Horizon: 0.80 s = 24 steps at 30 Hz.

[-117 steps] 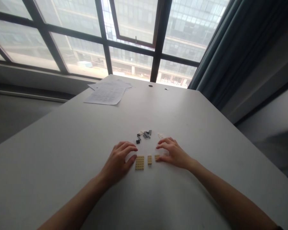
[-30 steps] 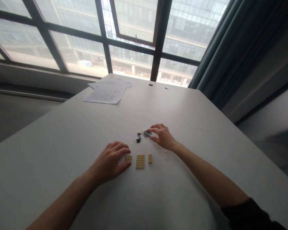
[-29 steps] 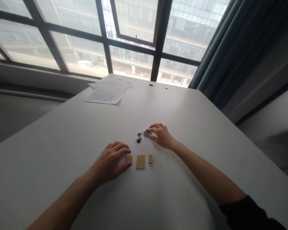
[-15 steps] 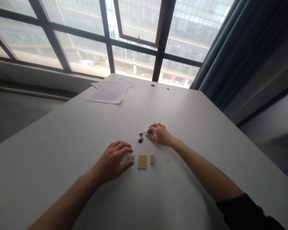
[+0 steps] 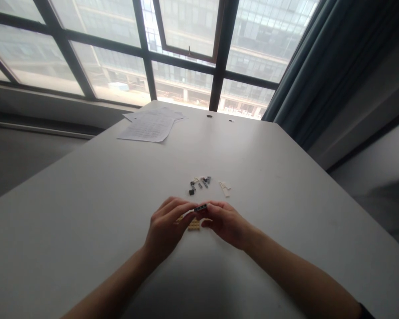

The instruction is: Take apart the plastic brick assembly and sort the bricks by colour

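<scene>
A small dark grey building brick (image 5: 201, 208) with studs is held up between my two hands, over the middle of the work spot. Thumb and fingers of my left hand (image 5: 171, 221) pinch its left end. My right hand (image 5: 224, 221) has closed on its right end. Beneath and behind my fingers lie tan studded plates (image 5: 193, 225), partly hidden by both hands. Beyond the hands, a loose group of small black, grey and white bricks (image 5: 199, 184) rests on the table.
White pieces (image 5: 224, 188) lie right of the dark bricks on the white table (image 5: 269, 177). Printed paper sheets (image 5: 149, 126) are spread at the far left. Windows stand behind the table, and a dark curtain (image 5: 302, 79) hangs at the right.
My right hand has come back from the loose bricks toward my left hand. A dark brick is now between them. White pieces formerly covered by my right hand show.
</scene>
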{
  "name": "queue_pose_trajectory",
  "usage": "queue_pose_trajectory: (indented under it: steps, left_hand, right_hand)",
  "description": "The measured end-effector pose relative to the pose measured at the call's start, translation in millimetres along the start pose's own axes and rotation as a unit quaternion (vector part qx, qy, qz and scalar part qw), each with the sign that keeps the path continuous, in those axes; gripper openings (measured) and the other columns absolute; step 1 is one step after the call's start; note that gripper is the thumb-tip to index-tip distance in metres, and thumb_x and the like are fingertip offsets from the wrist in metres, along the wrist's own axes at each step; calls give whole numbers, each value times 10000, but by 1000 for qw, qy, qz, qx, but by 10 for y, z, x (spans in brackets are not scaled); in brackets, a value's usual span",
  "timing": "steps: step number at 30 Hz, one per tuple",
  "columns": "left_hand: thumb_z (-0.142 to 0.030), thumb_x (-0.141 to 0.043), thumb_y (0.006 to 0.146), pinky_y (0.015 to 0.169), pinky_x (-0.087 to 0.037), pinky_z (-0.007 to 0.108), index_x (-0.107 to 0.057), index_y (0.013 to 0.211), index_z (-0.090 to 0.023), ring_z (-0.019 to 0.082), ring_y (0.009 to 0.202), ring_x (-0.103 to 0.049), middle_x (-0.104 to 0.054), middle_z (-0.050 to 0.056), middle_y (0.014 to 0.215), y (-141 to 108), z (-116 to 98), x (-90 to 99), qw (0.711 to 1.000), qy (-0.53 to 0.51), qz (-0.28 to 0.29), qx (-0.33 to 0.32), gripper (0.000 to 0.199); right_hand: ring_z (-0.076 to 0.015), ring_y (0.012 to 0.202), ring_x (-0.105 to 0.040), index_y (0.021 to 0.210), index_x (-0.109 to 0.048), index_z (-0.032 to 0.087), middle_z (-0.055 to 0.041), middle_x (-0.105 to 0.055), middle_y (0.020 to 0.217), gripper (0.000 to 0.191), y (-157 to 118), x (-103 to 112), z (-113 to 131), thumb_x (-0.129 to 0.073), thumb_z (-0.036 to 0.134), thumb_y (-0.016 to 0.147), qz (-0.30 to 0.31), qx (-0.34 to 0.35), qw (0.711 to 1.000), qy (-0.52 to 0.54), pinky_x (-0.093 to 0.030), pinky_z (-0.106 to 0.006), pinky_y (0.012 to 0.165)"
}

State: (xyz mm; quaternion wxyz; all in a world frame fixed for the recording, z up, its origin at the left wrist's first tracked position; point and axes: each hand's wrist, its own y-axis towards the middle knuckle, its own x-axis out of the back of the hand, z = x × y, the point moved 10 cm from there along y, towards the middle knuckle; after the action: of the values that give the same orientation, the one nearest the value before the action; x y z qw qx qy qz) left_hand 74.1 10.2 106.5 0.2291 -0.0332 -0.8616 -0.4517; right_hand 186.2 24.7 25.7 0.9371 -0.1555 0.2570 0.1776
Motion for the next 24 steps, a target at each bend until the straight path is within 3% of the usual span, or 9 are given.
queue_pose_trajectory:
  steps: [9, 12, 17, 24]
  left_hand:
    - [-138, -634, 814, 701, -535, 272, -660, 936, -208, 146, 750, -642, -705, 28, 822, -57, 46, 2, 1000, -3, 6, 15, 143]
    - [-151, -637, 814, 699, -542, 273, -667, 913, -215, 148, 762, -653, -710, 25, 821, -44, 62, 27, 1000, -17, -5, 16, 121]
    - [-151, -647, 808, 681, -547, 274, -654, 866, -213, 148, 754, -654, -705, 27, 792, -17, 59, 45, 999, -44, -6, 14, 85]
    - [-145, -623, 818, 682, -546, 270, -640, 818, -208, 147, 755, -655, -700, 27, 783, -14, 32, 32, 999, -34, 1, 9, 65]
  right_hand:
    - [-111, 638, -591, 794, -675, 142, -23, -667, 716, 260, -46, 130, -3, -762, 360, 684, -70, 15, 997, -43, -457, -240, 639]
    - [-115, 611, -587, 824, -681, 156, -7, -667, 677, 226, -51, 132, 75, -757, 312, 680, -70, 60, 991, -100, -468, -262, 642]
    - [-142, 689, -619, 868, -695, 181, -16, -689, 759, 168, -127, 27, 275, -717, 268, 726, -61, 153, 954, -251, -492, -285, 681]
    - [-168, 731, -649, 922, -709, 195, -43, -715, 823, 200, -206, -57, 370, -701, 322, 768, -53, 203, 907, -364, -520, -316, 722]
